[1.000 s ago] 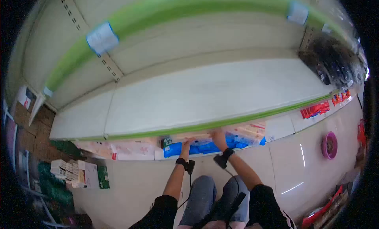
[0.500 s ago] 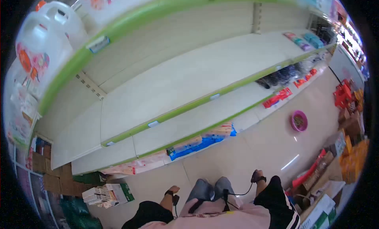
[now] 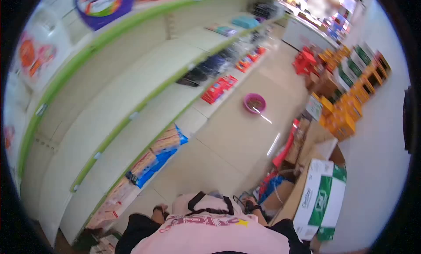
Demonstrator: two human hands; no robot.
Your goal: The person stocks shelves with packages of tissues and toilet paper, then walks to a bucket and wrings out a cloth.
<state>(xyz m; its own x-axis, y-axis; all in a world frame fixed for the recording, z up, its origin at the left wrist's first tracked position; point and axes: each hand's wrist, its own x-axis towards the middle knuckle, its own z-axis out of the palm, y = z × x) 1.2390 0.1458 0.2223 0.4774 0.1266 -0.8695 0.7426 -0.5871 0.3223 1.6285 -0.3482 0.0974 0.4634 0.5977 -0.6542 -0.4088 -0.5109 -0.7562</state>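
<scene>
My left hand (image 3: 163, 208) hangs beside my body with a dark strap around its wrist. Its fingers look loosely apart, and I see nothing in them. The low shelf edge and the packs in blue wrapping (image 3: 158, 167) lie ahead and to its left. My right hand (image 3: 250, 202) is low on the other side, also wearing a dark band with a cable near it. It is close to the open cardboard box (image 3: 280, 197), but I cannot make out whether it touches it. Blur hides how its fingers are held.
A long white shelf (image 3: 109, 103) with green edges runs along the left, with red packs (image 3: 219, 89) below it. On the tiled floor stands a pink basin (image 3: 255, 103). A white and green carton (image 3: 319, 199) and stacked yellow boxes (image 3: 340, 118) line the right wall.
My view has swung to the right along the aisle, so the shelf now slants away on the left. The right-hand boxes are closer to the middle. Both hands have come nearer my body.
</scene>
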